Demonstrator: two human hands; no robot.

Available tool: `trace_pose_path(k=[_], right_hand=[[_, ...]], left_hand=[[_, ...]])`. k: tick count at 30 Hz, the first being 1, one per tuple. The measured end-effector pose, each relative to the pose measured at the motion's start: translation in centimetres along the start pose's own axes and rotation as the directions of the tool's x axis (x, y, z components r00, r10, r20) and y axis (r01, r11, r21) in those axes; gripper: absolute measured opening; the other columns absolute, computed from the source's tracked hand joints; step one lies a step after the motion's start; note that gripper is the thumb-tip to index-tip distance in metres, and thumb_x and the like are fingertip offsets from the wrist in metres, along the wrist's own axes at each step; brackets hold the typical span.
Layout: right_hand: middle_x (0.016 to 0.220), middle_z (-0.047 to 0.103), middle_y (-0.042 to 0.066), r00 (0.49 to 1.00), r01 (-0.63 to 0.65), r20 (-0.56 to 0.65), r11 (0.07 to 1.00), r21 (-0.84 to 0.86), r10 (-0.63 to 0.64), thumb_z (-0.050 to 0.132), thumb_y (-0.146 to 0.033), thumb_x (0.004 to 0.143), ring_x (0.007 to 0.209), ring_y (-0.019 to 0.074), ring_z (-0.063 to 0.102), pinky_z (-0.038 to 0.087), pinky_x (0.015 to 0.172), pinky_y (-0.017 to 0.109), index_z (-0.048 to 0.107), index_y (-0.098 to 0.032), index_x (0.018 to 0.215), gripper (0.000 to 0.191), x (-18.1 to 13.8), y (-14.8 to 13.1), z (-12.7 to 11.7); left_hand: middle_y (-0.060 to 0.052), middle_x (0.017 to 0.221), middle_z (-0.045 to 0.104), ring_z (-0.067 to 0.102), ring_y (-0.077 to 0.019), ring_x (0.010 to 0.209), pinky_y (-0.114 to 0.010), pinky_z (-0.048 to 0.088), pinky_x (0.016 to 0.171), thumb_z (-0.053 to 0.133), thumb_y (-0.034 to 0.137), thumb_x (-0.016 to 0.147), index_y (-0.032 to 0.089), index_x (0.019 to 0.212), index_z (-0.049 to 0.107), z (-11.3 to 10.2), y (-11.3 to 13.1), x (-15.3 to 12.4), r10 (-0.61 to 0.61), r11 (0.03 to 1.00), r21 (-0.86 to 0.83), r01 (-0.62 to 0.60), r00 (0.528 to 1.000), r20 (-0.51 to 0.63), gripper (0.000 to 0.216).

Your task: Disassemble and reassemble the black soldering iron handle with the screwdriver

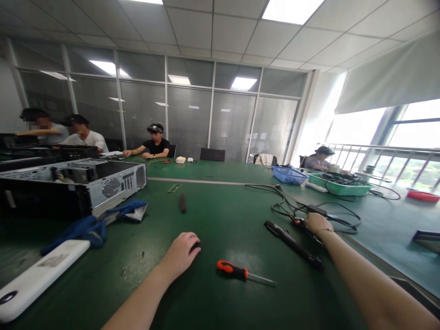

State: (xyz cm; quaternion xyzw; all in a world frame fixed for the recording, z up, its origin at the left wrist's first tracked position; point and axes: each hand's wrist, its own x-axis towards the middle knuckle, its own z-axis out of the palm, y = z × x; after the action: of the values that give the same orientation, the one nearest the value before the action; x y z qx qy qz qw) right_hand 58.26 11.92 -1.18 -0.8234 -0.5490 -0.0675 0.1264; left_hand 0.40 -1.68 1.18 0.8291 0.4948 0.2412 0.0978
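My left hand rests on the green table, holding nothing, its thumb apart from its curved fingers. To its right lies a screwdriver with an orange and black handle, its shaft pointing right. Farther right, my right hand is closed over a dark tool with a red-orange part; the fingers cover much of it, so its kind is unclear. Just left of that hand lies a long black pen-shaped tool. Black cables loop on the table around and beyond the right hand.
An open computer case stands at left, by blue cloth gloves and a long white device. Ahead lie a brown bar and small green circuit sticks. Blue and green baskets stand right. Several people sit around.
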Motion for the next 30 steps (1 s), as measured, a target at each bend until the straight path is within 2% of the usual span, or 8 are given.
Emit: trace_pose_path(k=[5,9,14,18,21,25,30], right_hand=[[0.091,0.068,0.023,1.0,0.022,0.013,0.999,-0.028,-0.021,0.048,-0.017,0.078,0.085,0.027,0.065,0.045,0.068,0.03,0.07,-0.008,0.079,0.024,-0.6,-0.2,0.5],[0.087,0.069,0.021,0.999,0.054,0.007,0.998,-0.018,-0.054,0.051,-0.014,0.074,0.082,0.0265,0.066,0.044,0.066,0.029,0.069,-0.009,0.074,0.018,-1.1,0.0,-0.2],[0.093,0.066,0.027,0.994,0.027,-0.106,0.999,0.035,-0.023,0.044,-0.017,0.08,0.085,0.03,0.064,0.044,0.068,0.033,0.067,-0.004,0.09,0.028,-1.5,-1.0,-1.4],[0.096,0.067,0.018,0.987,0.09,-0.141,0.99,0.111,-0.074,0.038,-0.029,0.086,0.09,0.0256,0.063,0.043,0.074,0.031,0.066,-0.011,0.098,0.036,-2.9,-3.1,-1.1],[0.091,0.069,0.011,0.986,0.15,-0.1,0.979,0.141,-0.136,0.04,-0.033,0.085,0.085,0.0218,0.063,0.043,0.074,0.027,0.068,-0.016,0.089,0.034,-4.9,-4.2,0.2],[0.084,0.07,0.011,0.989,0.137,-0.069,0.979,0.151,-0.128,0.044,-0.032,0.081,0.082,0.0242,0.064,0.043,0.074,0.03,0.07,-0.016,0.08,0.031,-7.5,-4.4,1.6],[0.094,0.07,0.01,0.989,0.136,-0.081,0.973,0.185,-0.122,0.045,-0.027,0.079,0.091,0.0244,0.063,0.043,0.081,0.031,0.071,-0.018,0.091,0.03,-8.8,-4.0,1.3]], left_hand=[[-0.006,0.111,0.063,0.055,-0.0233,0.107,-0.039,0.044,0.095,0.053,0.03,0.086,0.02,0.104,0.066,0.3,-0.3,-0.1,0.013,1.0,-0.019,-0.013,1.0,-0.019,0.024],[-0.006,0.11,0.063,0.055,-0.0227,0.106,-0.038,0.044,0.095,0.053,0.03,0.086,0.021,0.103,0.067,0.4,-0.5,-0.3,0.01,1.0,-0.029,-0.011,0.999,-0.036,0.023],[-0.006,0.112,0.063,0.055,-0.0228,0.107,-0.039,0.044,0.095,0.052,0.031,0.086,0.021,0.106,0.066,0.0,0.0,-0.6,-0.029,0.999,-0.046,0.028,1.0,-0.007,0.026],[-0.006,0.113,0.062,0.054,-0.023,0.108,-0.04,0.044,0.095,0.052,0.033,0.086,0.021,0.106,0.066,-0.1,0.1,-0.5,-0.03,0.999,-0.044,0.029,1.0,-0.008,0.027],[-0.006,0.112,0.063,0.054,-0.0228,0.107,-0.039,0.043,0.095,0.051,0.033,0.087,0.021,0.105,0.066,0.1,-0.2,-0.4,-0.004,1.0,-0.028,0.004,1.0,-0.017,0.027],[-0.006,0.112,0.063,0.054,-0.0228,0.107,-0.039,0.043,0.096,0.051,0.032,0.087,0.02,0.104,0.066,0.4,-0.6,-0.2,0.012,1.0,-0.019,-0.013,1.0,-0.016,0.026],[-0.007,0.113,0.062,0.055,-0.0234,0.108,-0.039,0.043,0.095,0.051,0.033,0.087,0.02,0.107,0.066,0.4,-0.7,-0.3,0.013,1.0,-0.016,-0.013,1.0,-0.01,0.028]])
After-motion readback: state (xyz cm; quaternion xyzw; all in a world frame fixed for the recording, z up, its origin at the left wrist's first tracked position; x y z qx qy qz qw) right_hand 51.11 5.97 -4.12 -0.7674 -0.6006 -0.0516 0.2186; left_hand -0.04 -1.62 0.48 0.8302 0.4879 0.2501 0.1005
